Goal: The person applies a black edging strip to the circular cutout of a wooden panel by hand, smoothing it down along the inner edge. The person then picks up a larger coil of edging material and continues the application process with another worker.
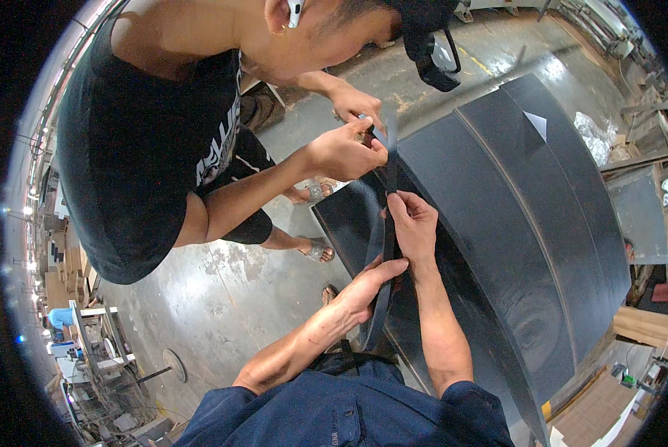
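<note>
A long, thin, flexible dark strip (391, 173) runs lengthwise between me and a person in black on my left. My right hand (416, 229) pinches it near its middle, thumb against fingers. Lower down, my left hand (371, 289) is closed round the strip, whose slack loops beside it and hangs toward my body. At the strip's far end, the person's near hand (349, 153) and far hand (358, 103) hold it with a small object that I cannot make out. Just right of my hands lies a large dark panel (490, 194).
Several dark panels lie side by side or stacked, with a small white triangle (536, 125) on top. The person's sandalled feet (317, 250) stand on the concrete floor (215, 298). Wooden boards (641, 325) and tools are at the right; cluttered machinery (99, 350) stands far left.
</note>
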